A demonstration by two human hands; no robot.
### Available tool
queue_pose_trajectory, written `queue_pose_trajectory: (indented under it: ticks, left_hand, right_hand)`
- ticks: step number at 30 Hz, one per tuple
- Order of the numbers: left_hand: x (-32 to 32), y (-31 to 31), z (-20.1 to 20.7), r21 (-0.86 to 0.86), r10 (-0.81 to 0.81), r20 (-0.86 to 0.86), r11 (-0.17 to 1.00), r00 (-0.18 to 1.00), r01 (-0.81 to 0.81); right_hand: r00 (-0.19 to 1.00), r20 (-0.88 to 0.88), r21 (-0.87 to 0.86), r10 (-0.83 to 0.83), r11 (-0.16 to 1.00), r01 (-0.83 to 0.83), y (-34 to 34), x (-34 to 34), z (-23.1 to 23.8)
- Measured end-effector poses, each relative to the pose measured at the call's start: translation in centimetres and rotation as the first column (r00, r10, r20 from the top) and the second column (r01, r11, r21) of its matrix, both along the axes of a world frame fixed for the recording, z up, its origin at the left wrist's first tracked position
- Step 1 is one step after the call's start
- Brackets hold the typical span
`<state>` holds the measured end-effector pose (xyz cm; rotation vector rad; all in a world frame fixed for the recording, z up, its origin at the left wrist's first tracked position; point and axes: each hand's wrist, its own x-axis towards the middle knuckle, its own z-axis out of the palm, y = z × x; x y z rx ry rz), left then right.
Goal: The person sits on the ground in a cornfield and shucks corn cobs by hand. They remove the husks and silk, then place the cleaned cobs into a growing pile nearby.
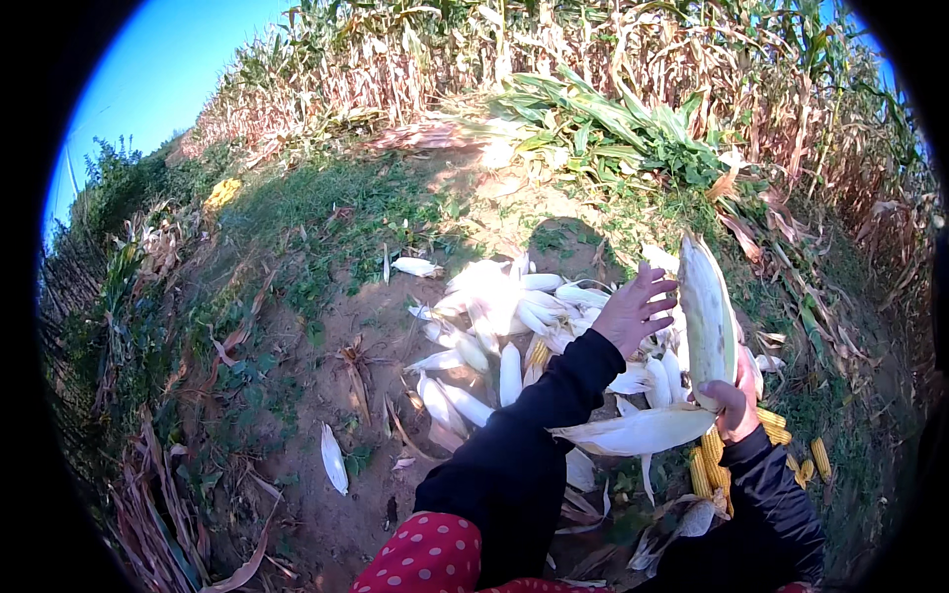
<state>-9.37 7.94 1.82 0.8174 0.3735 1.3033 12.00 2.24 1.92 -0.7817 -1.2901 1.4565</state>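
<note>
- Right hand (733,403) clamped round the base of a husk-covered maize ear (710,326), tip up; one pale husk leaf (638,432) folded down leftward.
- Left hand (636,308) apart from the right, fingers spread, just beside the ear; contact unclear.
- Bare yellow cobs (701,475) below right hand.
- Heap of white-husked ears (544,303) beyond.
- Standing maize stalks (652,59) behind.
</note>
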Motion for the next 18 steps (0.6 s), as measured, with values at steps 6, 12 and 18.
queue_pose_trajectory:
  ticks: [6, 12, 18]
  left_hand:
    - [4.9, 2.0, -2.9, 0.021, 0.176, 0.013, 0.984, 0.984, -0.177]
    - [5.9, 0.5, -3.2, 0.028, 0.386, -0.115, 0.922, 0.915, -0.386]
    - [6.4, 0.8, -4.4, 0.113, 0.634, -0.196, 0.772, 0.748, -0.625]
  right_hand:
    - [0.982, 0.176, 0.022, 0.075, 0.997, -0.080, 1.1, -1.3, -3.9]
    - [0.990, 0.122, -0.146, 0.074, 0.988, -0.056, 0.4, -1.9, -4.1]
    - [0.994, 0.095, -0.128, 0.043, 0.991, -0.031, -0.3, -2.8, -2.6]
